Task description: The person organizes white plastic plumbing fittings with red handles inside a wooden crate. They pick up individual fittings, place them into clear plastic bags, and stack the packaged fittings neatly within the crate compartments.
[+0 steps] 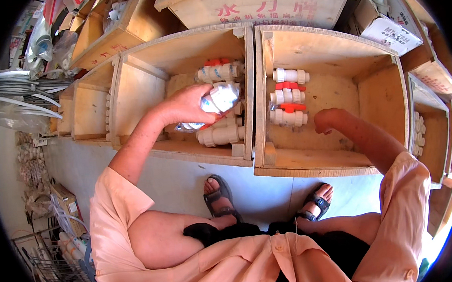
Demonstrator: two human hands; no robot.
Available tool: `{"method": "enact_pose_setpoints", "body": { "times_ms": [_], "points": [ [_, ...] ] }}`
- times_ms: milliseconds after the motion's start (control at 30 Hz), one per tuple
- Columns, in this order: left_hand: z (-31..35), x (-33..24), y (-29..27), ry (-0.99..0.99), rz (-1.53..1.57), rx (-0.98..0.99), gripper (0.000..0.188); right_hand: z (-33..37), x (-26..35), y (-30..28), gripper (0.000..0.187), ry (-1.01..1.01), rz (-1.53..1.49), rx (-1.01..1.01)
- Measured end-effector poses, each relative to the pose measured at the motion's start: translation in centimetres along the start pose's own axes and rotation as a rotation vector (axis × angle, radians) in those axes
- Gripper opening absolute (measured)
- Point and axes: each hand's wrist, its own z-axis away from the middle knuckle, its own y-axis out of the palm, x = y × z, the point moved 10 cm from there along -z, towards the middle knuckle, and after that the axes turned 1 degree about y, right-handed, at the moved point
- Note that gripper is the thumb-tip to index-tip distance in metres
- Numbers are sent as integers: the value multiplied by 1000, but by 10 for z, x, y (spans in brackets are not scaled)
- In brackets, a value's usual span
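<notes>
My left hand [186,105] is closed around a white plastic ball valve [219,98] in shiny clear wrap, above the left wooden box [137,102]. Below that hand, another wrapped piece [189,126] with a bit of red beside it shows partly; whether the hand also holds it I cannot tell. More white valves, one with a red handle [217,62], lie along that box's right side. Over the right wooden box [333,46] my right hand [331,121] is curled closed, with nothing showing in it. Left of it, a red-handled valve [288,115] lies in a column with other white fittings [290,76].
Behind the boxes stands a large lidded crate [257,6]. A white carton [389,28] is at the far right, and a box of white fittings [419,133] stands below it. Bundled pipes [24,95] and a wire basket [59,272] are on the left. My sandalled feet [220,197] rest close to the boxes.
</notes>
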Motion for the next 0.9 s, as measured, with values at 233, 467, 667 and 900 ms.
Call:
{"method": "enact_pose_setpoints", "body": {
  "times_ms": [233,467,667,900],
  "points": [
    [8,-26,-18,92,695,22,55,19,4,-12,21,-128,-90,-38],
    [13,-65,-27,171,774,-97,57,164,80,-106,23,-635,-567,-140],
    [7,-111,-21,266,843,-115,58,221,86,-150,43,-859,-888,-482],
    [9,-131,-16,345,944,-139,54,223,69,-149,31,-912,-1097,-658]
  ]
}}
